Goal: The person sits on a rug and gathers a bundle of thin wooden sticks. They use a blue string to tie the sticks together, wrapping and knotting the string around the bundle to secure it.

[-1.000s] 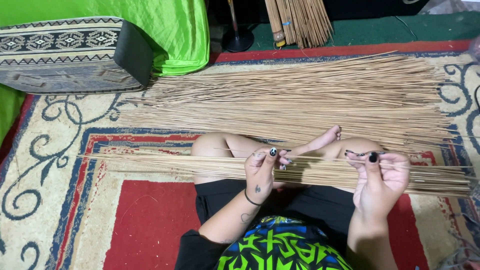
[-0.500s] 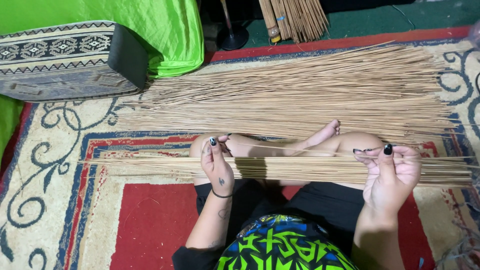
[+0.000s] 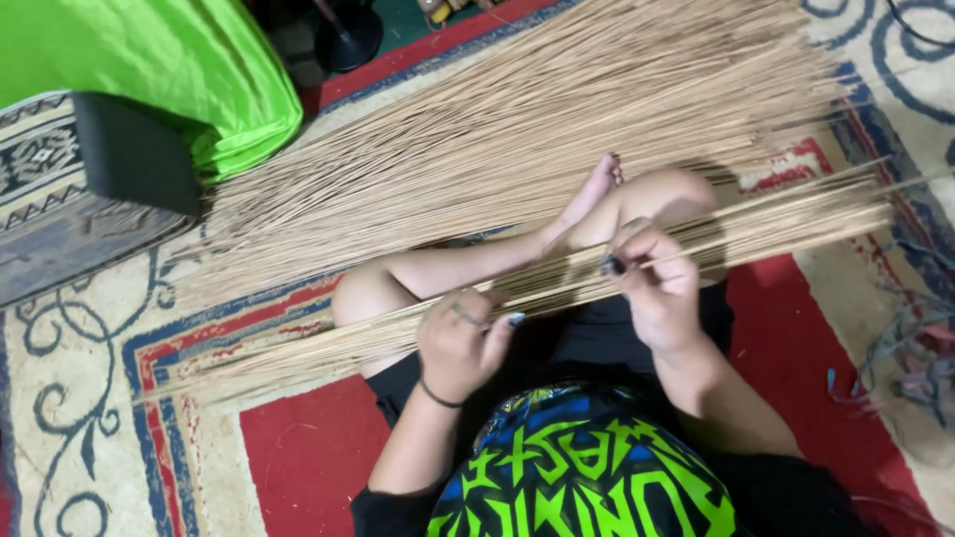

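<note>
Left hand: curled shut on sticks, thumb and fingers pinched at the near edge of the lap bundle.
Right hand: closed, fingertips pinching a single stick at the bundle's upper edge.
Sticks: thin pale bundle lying across the crossed legs, slanting from lower left up to the right, running under both hands and between them.
Spacing: hands near each other, apart, left lower than right.
Pile: far larger spread of like sticks on the rug, beyond the knees.
Cloth: bright green, upper left, over a patterned cushion.
</note>
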